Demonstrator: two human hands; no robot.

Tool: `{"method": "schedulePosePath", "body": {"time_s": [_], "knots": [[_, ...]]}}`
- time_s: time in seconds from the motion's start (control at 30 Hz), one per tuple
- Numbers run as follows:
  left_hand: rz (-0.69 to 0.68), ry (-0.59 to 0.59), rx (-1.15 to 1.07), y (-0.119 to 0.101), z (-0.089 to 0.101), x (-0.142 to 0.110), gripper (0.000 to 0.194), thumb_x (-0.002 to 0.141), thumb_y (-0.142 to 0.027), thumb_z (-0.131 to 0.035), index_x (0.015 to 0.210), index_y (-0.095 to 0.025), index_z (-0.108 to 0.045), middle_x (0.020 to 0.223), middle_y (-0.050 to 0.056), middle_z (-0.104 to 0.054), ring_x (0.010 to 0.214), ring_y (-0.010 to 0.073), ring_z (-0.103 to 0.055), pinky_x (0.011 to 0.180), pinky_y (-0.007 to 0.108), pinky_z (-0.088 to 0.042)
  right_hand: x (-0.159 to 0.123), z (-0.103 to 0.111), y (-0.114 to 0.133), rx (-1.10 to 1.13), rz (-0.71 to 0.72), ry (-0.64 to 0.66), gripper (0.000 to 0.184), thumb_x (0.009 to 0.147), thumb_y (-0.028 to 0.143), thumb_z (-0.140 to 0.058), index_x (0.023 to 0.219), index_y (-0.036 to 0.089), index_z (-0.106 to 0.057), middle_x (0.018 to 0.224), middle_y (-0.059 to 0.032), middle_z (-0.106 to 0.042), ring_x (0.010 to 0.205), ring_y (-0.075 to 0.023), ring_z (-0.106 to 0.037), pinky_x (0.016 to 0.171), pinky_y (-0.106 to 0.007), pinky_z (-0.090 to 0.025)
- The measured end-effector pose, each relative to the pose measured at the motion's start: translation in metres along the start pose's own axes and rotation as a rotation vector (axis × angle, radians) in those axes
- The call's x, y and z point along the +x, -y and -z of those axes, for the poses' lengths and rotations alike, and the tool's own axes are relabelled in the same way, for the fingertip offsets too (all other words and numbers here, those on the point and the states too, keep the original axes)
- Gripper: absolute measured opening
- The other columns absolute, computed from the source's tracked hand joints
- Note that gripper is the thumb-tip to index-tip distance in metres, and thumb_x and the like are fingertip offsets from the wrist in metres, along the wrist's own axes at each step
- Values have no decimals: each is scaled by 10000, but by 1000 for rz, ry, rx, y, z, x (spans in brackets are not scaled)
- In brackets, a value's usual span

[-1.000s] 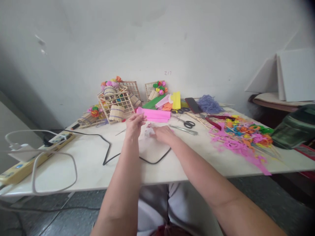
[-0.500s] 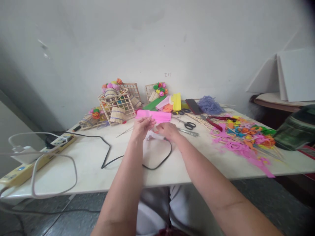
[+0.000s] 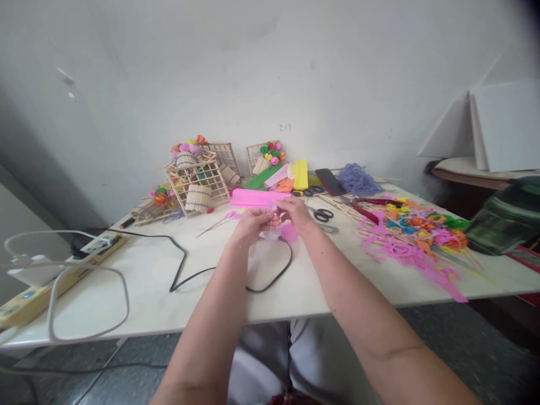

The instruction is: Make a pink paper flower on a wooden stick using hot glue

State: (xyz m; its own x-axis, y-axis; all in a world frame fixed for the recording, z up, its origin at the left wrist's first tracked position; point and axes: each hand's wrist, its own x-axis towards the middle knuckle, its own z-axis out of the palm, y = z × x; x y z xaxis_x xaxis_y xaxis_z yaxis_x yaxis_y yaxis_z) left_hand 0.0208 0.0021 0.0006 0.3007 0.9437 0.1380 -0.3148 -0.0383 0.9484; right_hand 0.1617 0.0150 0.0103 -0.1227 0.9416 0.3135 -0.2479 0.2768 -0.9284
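Observation:
My left hand (image 3: 250, 223) and my right hand (image 3: 297, 214) meet above the white table (image 3: 295, 281), just in front of a folded pink paper stack (image 3: 253, 198). Between the fingertips of both hands is a small pink paper piece (image 3: 287, 230) on what looks like a thin stick; the detail is too small to make out. A black cable (image 3: 211, 270) loops on the table under my hands.
Scissors (image 3: 323, 214) lie right of my hands. A pile of coloured paper scraps and sticks (image 3: 413, 233) covers the right side. Stick baskets with paper flowers (image 3: 196, 180) stand at the back. A yellow power strip (image 3: 54, 281) lies far left.
Both hands have lifted off the table and come together, now pinching the small pink piece between them. The view has shifted slightly.

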Motion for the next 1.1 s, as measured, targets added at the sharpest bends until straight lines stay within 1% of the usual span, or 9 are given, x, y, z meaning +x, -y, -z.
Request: {"method": "schedulePosePath", "body": {"time_s": [0.13,0.33,0.5,0.67,0.8,1.1], "knots": [[0,12,25,2,1,1,187,611,-232,-698,724,-98,-633,669,79,-662,570,136,-624,532,210,-490,0,0,-1,-59,-3,-18,168,591,297,-606,579,133,-575,477,14,-522,422,-88,-477,363,-190,-347],[28,-10,57,2,1,1,211,595,-228,-707,727,-81,-635,678,101,-663,588,155,-632,542,222,-498,-1,-2,1,-149,35,-58,167,599,288,-588,540,133,-564,469,12,-526,403,-84,-471,350,-191,-357],[27,-9,81,2,1,1,230,584,-234,-714,725,-73,-629,666,92,-659,598,155,-630,552,233,-500,0,-4,3,-226,36,-99,165,607,270,-570,520,131,-553,435,23,-516,359,-75,-451,335,-186,-351],[2,-34,93,4,-1,2,272,577,-264,-719,753,-75,-634,680,89,-662,602,151,-629,565,235,-497,-1,-5,4,-243,40,-138,168,611,268,-567,514,132,-543,428,29,-510,347,-70,-448,328,-182,-358],[-46,-42,95,5,-3,3,278,584,-275,-714,755,-72,-633,652,82,-656,598,152,-627,576,242,-498,-1,-5,4,-236,39,-158,153,612,252,-561,519,132,-543,436,27,-517,348,-74,-456,327,-184,-368],[-82,-46,57,10,0,7,266,599,-270,-704,774,-86,-627,669,72,-658,612,145,-628,586,234,-491,0,-5,3,-204,42,-156,147,624,253,-554,544,129,-550,447,20,-529,366,-74,-472,332,-177,-376]]}}
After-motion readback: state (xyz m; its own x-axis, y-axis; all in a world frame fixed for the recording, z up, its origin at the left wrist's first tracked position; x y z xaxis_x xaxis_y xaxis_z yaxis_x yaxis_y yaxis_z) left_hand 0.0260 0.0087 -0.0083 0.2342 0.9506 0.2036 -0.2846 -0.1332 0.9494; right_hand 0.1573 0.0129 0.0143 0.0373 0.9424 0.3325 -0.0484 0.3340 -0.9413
